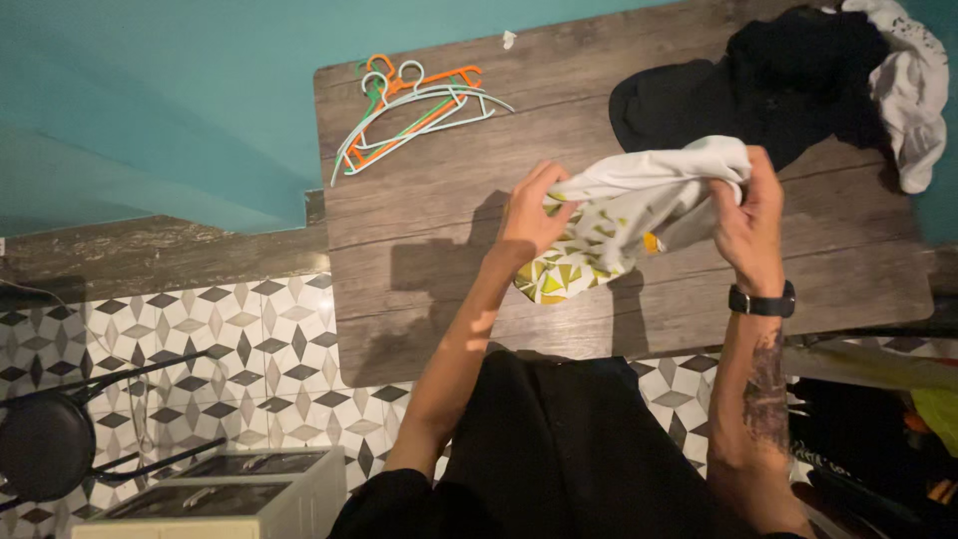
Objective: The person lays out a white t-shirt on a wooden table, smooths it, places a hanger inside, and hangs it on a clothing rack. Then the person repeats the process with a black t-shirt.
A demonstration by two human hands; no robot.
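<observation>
1. Garment: a white cloth garment with a yellow-and-green triangle print [609,225] is held bunched above the grey wood-grain tabletop [429,240], between both hands and near the table's middle.
2. Left hand [529,215]: the fingers are curled and pressed together on the garment's left end, pinching the white fabric at the fingertips [551,185]; the printed part hangs just below and to the right of this hand, its lowest fold close to or touching the tabletop, which of the two cannot be told.
3. Right hand [750,222]: the fingers are closed on the garment's right end, with fabric gathered at the fingertips beside the thumb; a black wristband [761,300] sits on the wrist.
4. Containers: a white storage box with dark lid panels [215,494] stands on the patterned tile floor [249,339] at lower left; its contents are hidden.
5. Hangers: a bundle of orange, green and white plastic clothes hangers [409,110] lies at the table's far left corner, well apart from the hands.
6. Clothes pile: a heap of black fabric [758,85] with a pale grey-white cloth [913,95] at its right lies at the table's far right, just beyond the right hand.
7. Frying pan: a black round pan [45,444] rests at lower left over the floor.
</observation>
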